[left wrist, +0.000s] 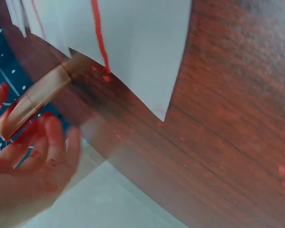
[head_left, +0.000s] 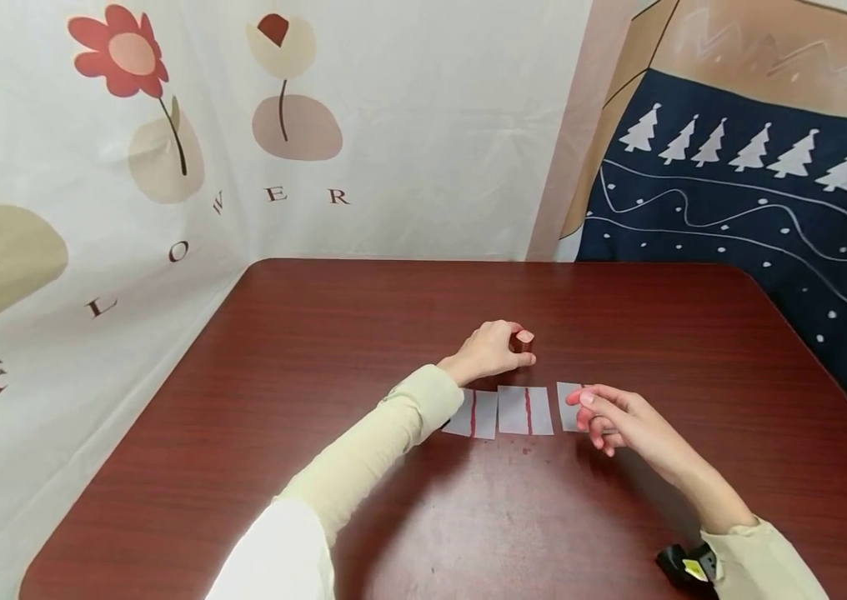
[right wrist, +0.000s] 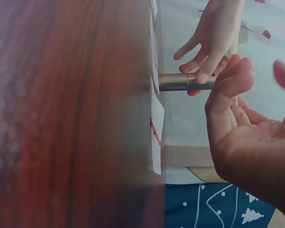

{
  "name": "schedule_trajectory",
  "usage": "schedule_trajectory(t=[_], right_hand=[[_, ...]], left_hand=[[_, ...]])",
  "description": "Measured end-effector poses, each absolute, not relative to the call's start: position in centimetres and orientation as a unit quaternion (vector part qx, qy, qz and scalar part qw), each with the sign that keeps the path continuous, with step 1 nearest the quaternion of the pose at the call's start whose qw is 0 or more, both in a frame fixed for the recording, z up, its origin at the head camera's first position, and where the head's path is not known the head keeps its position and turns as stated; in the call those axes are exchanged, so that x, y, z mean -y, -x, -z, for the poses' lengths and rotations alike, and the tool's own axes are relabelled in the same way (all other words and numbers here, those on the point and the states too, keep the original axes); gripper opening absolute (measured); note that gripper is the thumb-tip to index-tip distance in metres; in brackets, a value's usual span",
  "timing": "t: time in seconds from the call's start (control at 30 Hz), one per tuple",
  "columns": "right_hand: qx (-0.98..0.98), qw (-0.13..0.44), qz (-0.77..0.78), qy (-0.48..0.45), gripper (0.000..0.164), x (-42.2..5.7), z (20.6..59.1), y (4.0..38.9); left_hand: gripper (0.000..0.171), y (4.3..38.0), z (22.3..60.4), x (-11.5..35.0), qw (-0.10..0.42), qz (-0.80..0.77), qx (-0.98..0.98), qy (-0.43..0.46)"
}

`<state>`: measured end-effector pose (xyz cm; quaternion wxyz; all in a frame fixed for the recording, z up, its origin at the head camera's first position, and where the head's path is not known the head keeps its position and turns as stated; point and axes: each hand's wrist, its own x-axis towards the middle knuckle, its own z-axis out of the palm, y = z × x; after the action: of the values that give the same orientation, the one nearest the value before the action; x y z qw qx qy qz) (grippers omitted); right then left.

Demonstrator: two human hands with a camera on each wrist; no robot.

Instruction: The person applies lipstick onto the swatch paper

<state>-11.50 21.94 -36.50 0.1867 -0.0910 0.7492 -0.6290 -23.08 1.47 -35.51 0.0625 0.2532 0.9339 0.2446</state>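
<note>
My left hand [head_left: 487,352] grips a metallic copper-coloured lipstick tube [head_left: 522,342] between thumb and fingers, just beyond the row of white paper pieces. In the right wrist view the tube [right wrist: 178,82] stands upright, its far end hidden by fingers, with MISSHA lettering on its side. Red lines run down the left paper [head_left: 473,414] and the middle paper [head_left: 528,412]. Over the right paper [head_left: 568,407] hovers my right hand [head_left: 622,423], holding nothing, its fingers loosely curled; it covers much of that sheet. Red smudges mark the fingers of the left hand [left wrist: 35,166].
The brown wooden table [head_left: 363,317] carries small red specks near the papers. A printed white cloth [head_left: 431,125] hangs behind and to the left; a dark blue cloth with white trees [head_left: 709,192] hangs at the right. A black strap device [head_left: 686,571] sits at my right wrist.
</note>
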Motion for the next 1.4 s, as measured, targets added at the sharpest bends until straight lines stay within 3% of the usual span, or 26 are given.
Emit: schedule_trajectory(t=[0.17,0.3,0.47,0.6,0.8,1.0,1.4], right_hand=[[-0.770,0.180,0.601,0.116,0.040,-21.5,36.3,11.4],[-0.805,0.171,0.546,0.159,0.032,-21.3,36.3,11.2],[-0.861,0.142,0.433,0.224,0.026,-20.6,36.6,10.8],[-0.910,0.051,0.308,0.272,0.025,-19.5,36.8,10.7],[-0.924,-0.052,0.205,0.319,0.026,-18.7,37.1,10.6],[-0.923,-0.028,0.169,0.345,0.037,-18.1,37.6,10.8],[-0.936,0.010,0.164,0.312,0.035,-18.1,37.5,10.8]], left_hand=[[0.073,22.0,34.9,0.5,0.083,-0.226,-0.936,-0.258],[0.063,19.6,34.4,2.3,0.054,-0.198,-0.939,-0.277],[0.042,15.4,34.2,4.7,0.031,-0.113,-0.921,-0.372],[0.038,13.2,34.3,7.0,0.026,-0.047,-0.910,-0.411],[0.040,12.4,34.9,9.8,0.076,-0.022,-0.915,-0.395],[0.044,13.0,36.0,10.5,0.102,-0.029,-0.911,-0.399],[0.041,13.6,36.6,10.7,0.095,-0.038,-0.908,-0.407]])
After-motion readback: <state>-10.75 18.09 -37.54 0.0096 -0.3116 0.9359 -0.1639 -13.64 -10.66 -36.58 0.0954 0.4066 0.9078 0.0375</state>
